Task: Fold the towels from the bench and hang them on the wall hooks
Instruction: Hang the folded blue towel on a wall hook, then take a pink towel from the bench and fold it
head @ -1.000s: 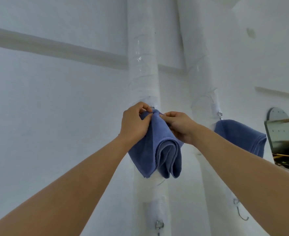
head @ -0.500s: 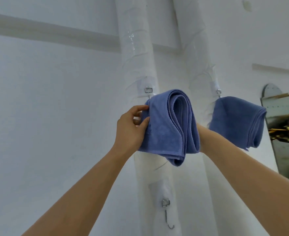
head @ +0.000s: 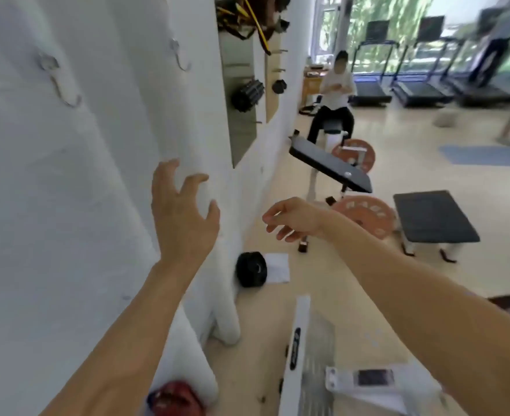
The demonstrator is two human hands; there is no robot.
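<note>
Two bare hands hang in mid-air beside a white gym wall, neither holding anything. The left hand (head: 184, 214) is raised close to the white padded column (head: 145, 181), its grip wide apart with fingers (head: 198, 178) splayed and curled. The right hand (head: 292, 219) reaches out over the floor (head: 368, 310), its grip loosely apart, fingers bent and empty. No towel appears anywhere in the frame, so where the towels are cannot be told from this view. Two bare metal hooks are fixed high on the wall: one hook (head: 58, 79) near the upper left corner, a second hook (head: 181, 58) further right. Beyond the hands, a black angled bench (head: 332, 169) stands beside orange weight plates (head: 365, 211), with a flat black padded bench (head: 434, 217) to their right. A black weight plate (head: 250, 270) leans at the foot of the wall, next to a white sheet (head: 276, 267) on the floor. A seated person (head: 336, 94) and treadmills (head: 404, 70) fill the blurred background.
</note>
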